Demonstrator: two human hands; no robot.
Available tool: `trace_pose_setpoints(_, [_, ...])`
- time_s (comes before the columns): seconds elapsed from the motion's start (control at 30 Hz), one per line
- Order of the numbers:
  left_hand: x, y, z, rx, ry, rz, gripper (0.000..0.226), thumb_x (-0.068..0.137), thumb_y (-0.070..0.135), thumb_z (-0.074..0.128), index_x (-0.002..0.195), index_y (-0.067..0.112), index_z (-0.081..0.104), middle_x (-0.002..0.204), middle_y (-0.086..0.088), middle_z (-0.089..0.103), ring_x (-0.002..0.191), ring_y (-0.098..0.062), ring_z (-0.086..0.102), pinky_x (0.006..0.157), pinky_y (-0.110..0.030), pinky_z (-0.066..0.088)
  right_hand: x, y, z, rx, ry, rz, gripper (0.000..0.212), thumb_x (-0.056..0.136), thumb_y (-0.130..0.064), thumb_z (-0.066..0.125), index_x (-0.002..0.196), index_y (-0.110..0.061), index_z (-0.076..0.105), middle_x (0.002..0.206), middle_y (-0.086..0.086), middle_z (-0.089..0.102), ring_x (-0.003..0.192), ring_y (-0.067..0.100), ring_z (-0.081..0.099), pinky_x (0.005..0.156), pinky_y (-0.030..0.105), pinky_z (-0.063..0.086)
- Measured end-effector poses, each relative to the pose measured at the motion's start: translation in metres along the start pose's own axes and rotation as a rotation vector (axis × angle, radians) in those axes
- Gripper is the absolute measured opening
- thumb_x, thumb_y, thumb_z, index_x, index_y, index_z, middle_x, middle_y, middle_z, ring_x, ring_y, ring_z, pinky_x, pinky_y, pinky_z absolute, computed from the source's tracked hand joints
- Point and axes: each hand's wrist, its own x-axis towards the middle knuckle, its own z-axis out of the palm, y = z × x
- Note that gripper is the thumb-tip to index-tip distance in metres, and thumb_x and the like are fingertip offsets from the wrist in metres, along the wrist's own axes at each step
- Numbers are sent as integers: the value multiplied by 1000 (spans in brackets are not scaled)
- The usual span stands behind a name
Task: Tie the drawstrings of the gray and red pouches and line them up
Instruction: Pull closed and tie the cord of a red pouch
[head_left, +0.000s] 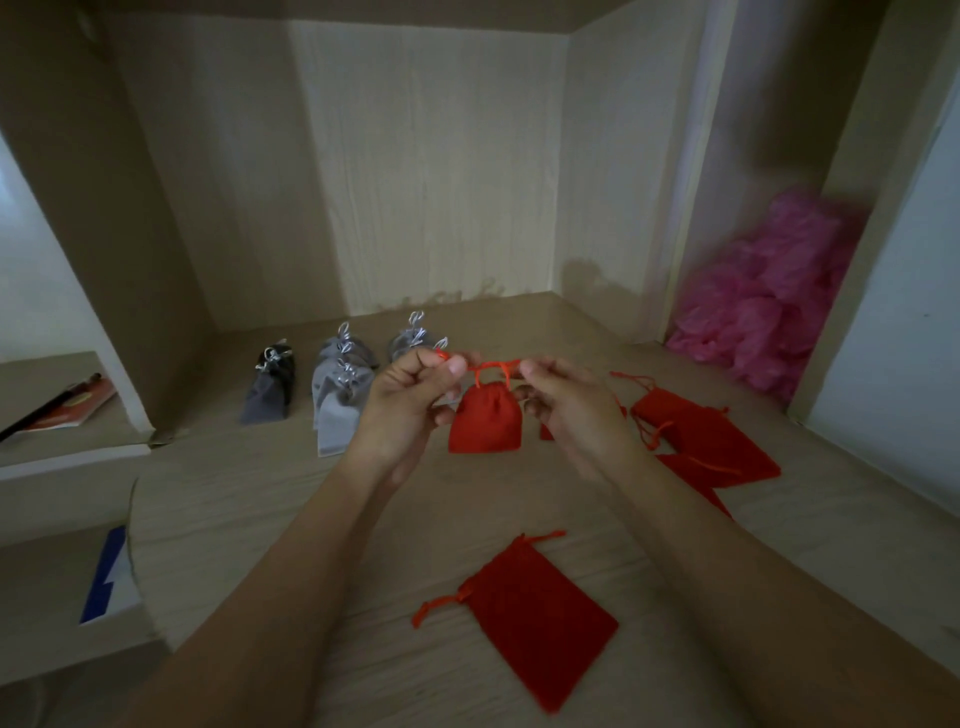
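A small red pouch (484, 420) hangs above the wooden surface by its red drawstrings (493, 365). My left hand (410, 400) pinches the left string end and my right hand (566, 410) pinches the right one, pulling them apart. Several gray pouches (340, 395) with tied silver strings stand in a row at the back left, the darkest one (270, 387) furthest left. Another red pouch (540, 621) lies flat near me, and a pile of red pouches (706, 441) lies to the right, partly hidden by my right hand.
The work surface is a wooden shelf (260, 493) with walls behind and at both sides. Crumpled pink plastic (774, 296) fills the right corner. A blue-and-white booklet (111, 577) lies low on the left, and a red book (72, 402) sits on a ledge.
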Motion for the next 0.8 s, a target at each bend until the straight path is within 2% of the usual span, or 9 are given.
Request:
trace_pose_setpoints(0.1, [-2, 2, 2, -67, -97, -79, 12, 80, 16, 55, 75, 10, 47, 74, 1, 70, 52, -3, 51, 44, -14, 36, 5, -3, -5, 352, -6, 128, 22, 96, -3, 42, 78, -10, 52, 80, 7, 72, 54, 7, 54, 50, 15, 44])
trace_pose_setpoints(0.17, [-2, 1, 3, -38, -131, -136, 12, 80, 15, 55, 78, 6, 49, 69, 1, 69, 53, -3, 54, 45, -13, 43, 5, -6, -6, 486, 2, 190, 27, 98, -2, 37, 74, -9, 49, 74, 11, 72, 48, 8, 58, 44, 15, 44])
trace_pose_setpoints(0.23, [-3, 0, 4, 0, -143, -192, 10, 82, 12, 55, 76, 5, 51, 66, 0, 68, 52, -2, 56, 48, -13, 47, 5, -8, -5, 529, 46, 219, 28, 99, -3, 36, 74, -8, 49, 61, 7, 68, 44, 8, 58, 40, 16, 44])
trace_pose_setpoints(0.3, [-4, 1, 5, 27, -168, -233, 9, 82, 8, 55, 75, 6, 52, 65, -2, 69, 52, -3, 57, 50, -13, 49, 7, -9, -8, 524, 97, 203, 27, 99, -3, 37, 75, -7, 49, 53, 3, 62, 42, 8, 55, 40, 16, 43])
trace_pose_setpoints(0.43, [-2, 1, 4, 8, -184, -226, 10, 80, 6, 55, 72, 9, 49, 64, -4, 68, 50, -5, 57, 50, -14, 48, 10, -9, -15, 523, 161, 170, 27, 98, -1, 36, 75, -9, 46, 48, 1, 57, 39, 8, 53, 40, 16, 43])
trace_pose_setpoints(0.6, [1, 0, -5, 68, -181, -186, 8, 85, 3, 53, 77, 4, 50, 65, -2, 67, 54, -6, 58, 53, -15, 49, 11, -12, -17, 406, 86, 136, 24, 98, -4, 41, 75, -11, 47, 49, -1, 57, 42, 7, 54, 44, 15, 45])
trace_pose_setpoints(0.8, [6, -13, -15, 480, -188, -200, 8, 84, 2, 64, 85, 9, 59, 60, 4, 64, 53, -4, 55, 54, -15, 46, 8, -10, -17, 283, 35, 103, 18, 95, -16, 50, 78, -9, 54, 52, 1, 62, 45, 8, 58, 46, 15, 47])
